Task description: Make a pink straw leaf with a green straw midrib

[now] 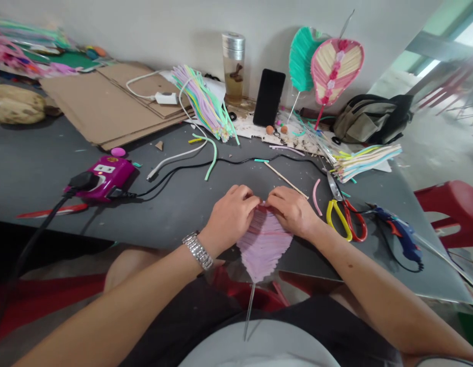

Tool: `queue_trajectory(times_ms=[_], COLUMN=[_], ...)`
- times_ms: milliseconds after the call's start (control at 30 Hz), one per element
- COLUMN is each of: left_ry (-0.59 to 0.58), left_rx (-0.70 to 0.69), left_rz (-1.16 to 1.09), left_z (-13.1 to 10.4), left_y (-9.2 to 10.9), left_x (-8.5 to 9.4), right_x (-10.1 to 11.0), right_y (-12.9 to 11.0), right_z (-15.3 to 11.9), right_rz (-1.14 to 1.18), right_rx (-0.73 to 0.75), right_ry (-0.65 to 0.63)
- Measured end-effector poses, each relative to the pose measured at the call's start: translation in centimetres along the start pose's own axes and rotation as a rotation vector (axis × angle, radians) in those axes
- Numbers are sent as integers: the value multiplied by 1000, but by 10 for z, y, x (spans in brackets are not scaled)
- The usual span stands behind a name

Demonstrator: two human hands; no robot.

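A pink-purple leaf-shaped piece point(264, 247) hangs over the table's front edge, its pointed end and wire stem towards my body. My left hand point(233, 216), below a silver watch point(198, 250), pinches its far edge from the left. From the right, my right hand point(292, 210) grips the same edge, fingers closed. Both hands' fingertips nearly meet at the top of the piece. Just beyond my right hand lies a thin pale stick point(286, 179) with a teal end.
Scissors point(342, 216) and a blue glue gun point(402, 234) lie right. A purple power socket point(106, 178) sits left, its black cable crossing the table. Behind stand cardboard point(106, 104), pipe cleaners point(206, 102), a bottle point(233, 69), a phone point(269, 97), two leaf-shaped fans point(338, 71) and a bag point(370, 117).
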State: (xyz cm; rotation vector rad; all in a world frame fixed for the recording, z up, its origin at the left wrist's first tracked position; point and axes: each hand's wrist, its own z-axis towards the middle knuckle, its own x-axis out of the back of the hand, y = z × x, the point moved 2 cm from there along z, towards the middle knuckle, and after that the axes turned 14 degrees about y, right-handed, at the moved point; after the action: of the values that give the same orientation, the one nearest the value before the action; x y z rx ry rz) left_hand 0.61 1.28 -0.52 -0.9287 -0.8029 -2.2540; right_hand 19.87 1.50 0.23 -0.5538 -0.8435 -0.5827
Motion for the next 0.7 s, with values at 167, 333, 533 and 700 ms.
queue_trajectory(times_ms=[167,333,533,700], left_ry=[-15,-42,-65,-62], left_rx=[-66,-96,-105,-101], left_rz=[51,99,136,115], left_z=[-4,-5,-4,-3], left_y=[4,7,8,8], left_x=[3,4,2,2], right_x=[-1,-2,1,2], right_y=[0,-3,-10,-12], right_z=[-6,-8,-8,-10], right_rz=[-13,-56,-84,-94], right_rx=[-1,0,-14,-21], right_ry=[37,63,67,62])
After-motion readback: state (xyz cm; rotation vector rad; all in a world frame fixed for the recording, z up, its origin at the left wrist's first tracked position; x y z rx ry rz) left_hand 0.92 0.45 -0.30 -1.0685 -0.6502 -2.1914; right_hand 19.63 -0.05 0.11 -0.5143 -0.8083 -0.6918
